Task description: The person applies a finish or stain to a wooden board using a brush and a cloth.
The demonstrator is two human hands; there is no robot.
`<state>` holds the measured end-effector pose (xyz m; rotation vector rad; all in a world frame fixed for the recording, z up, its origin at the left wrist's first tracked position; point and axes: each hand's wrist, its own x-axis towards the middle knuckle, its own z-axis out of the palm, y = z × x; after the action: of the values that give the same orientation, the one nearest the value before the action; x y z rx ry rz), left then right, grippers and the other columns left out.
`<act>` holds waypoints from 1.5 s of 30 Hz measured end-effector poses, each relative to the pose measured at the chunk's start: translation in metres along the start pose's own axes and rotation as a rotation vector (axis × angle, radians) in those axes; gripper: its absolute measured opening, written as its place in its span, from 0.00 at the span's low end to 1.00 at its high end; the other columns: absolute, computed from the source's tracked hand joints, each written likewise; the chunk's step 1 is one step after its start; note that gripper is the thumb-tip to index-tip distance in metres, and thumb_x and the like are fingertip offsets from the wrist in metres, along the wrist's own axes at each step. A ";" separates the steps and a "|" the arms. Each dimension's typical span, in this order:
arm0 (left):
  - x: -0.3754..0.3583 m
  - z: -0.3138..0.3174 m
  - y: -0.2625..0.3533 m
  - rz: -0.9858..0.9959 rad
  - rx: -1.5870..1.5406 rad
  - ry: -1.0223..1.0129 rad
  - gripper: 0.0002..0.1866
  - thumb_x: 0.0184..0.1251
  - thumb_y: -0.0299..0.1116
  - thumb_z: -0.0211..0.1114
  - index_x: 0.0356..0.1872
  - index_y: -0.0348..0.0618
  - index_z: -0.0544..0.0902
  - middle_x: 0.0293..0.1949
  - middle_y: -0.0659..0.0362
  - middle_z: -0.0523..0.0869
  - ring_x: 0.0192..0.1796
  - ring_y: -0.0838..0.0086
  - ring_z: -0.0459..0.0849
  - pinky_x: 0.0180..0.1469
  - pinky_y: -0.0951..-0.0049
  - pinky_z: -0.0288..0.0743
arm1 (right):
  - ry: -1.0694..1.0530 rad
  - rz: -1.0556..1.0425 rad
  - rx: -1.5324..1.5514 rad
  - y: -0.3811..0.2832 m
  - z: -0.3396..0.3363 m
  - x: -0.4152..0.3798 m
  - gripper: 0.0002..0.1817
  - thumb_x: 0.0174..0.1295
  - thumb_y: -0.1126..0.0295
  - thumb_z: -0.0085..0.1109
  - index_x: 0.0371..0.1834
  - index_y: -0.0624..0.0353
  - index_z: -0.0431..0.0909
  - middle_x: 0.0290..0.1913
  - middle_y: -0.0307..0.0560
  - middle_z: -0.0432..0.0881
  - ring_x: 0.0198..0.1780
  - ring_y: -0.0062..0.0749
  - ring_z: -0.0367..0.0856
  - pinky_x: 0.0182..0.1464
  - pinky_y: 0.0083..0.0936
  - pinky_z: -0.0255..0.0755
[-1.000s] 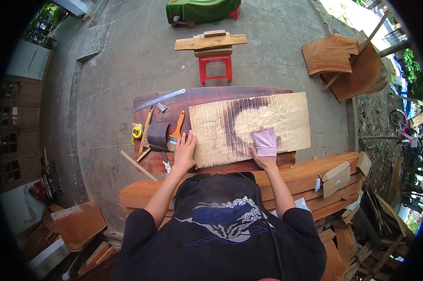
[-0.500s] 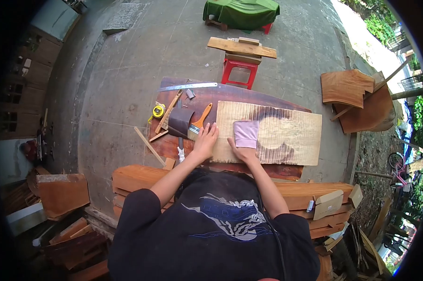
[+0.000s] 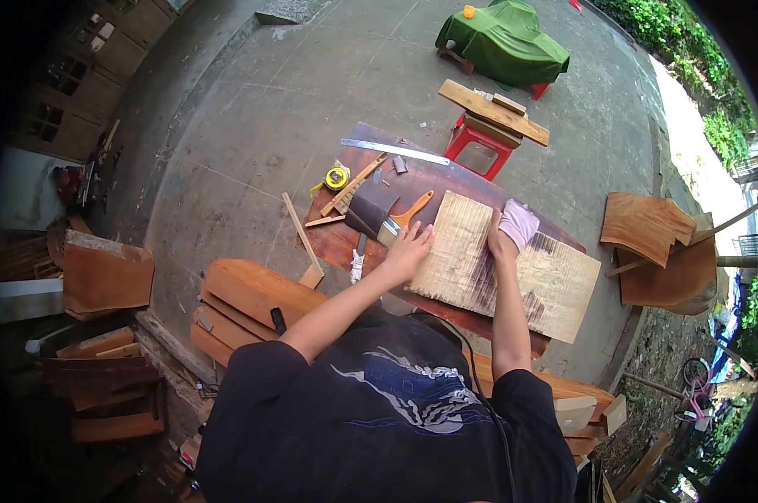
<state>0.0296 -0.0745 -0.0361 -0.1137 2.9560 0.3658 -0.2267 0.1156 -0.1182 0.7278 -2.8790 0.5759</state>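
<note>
A pale, ridged board (image 3: 454, 243) with dark patches lies on a reddish-brown wooden slab (image 3: 375, 138). At the board's left edge rests my left hand (image 3: 411, 251), its fingers spread and nothing held in it. My right hand (image 3: 502, 241) is on the upper part of the board, its fingers pressed round a light purple cloth (image 3: 519, 223). Just above my left hand lies a brush with an orange handle (image 3: 416, 208). Dark sheets (image 3: 371, 210) lie left of the brush.
A steel ruler (image 3: 396, 151), a yellow tape measure (image 3: 336, 178) and wood strips (image 3: 355, 183) lie on the slab. Beyond stands a red stool (image 3: 478, 149) bearing planks. Stacked timber (image 3: 253, 293) is near my body. A green cover (image 3: 505, 42) drapes something farther off.
My right hand and the cloth have moved right and toward the board's far edge. The camera view has turned, so the board and slab now appear slanted. My left hand stays by the board's left edge.
</note>
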 end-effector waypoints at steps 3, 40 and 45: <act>-0.003 -0.009 0.002 -0.004 0.011 -0.049 0.66 0.37 0.34 0.90 0.84 0.37 0.62 0.86 0.49 0.62 0.86 0.43 0.60 0.85 0.42 0.56 | -0.165 -0.223 0.075 -0.064 -0.067 -0.034 0.38 0.80 0.43 0.49 0.83 0.56 0.66 0.87 0.66 0.58 0.88 0.64 0.49 0.89 0.48 0.39; -0.032 -0.084 0.020 0.046 -0.762 0.528 0.09 0.73 0.32 0.71 0.44 0.38 0.83 0.47 0.52 0.90 0.52 0.53 0.89 0.55 0.57 0.80 | -1.101 -0.212 0.982 -0.123 -0.221 -0.085 0.37 0.81 0.56 0.60 0.85 0.65 0.62 0.79 0.56 0.73 0.81 0.41 0.69 0.82 0.36 0.59; -0.026 -0.107 0.014 -0.055 -0.831 0.540 0.08 0.77 0.32 0.69 0.45 0.38 0.84 0.43 0.49 0.90 0.47 0.52 0.90 0.51 0.58 0.82 | -1.015 -0.214 0.747 -0.116 -0.256 -0.081 0.28 0.78 0.60 0.63 0.75 0.66 0.77 0.71 0.59 0.83 0.74 0.46 0.79 0.77 0.37 0.68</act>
<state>0.0377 -0.0860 0.0741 -0.4446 3.0336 1.7680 -0.0948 0.1566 0.1400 1.8525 -3.2598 1.6966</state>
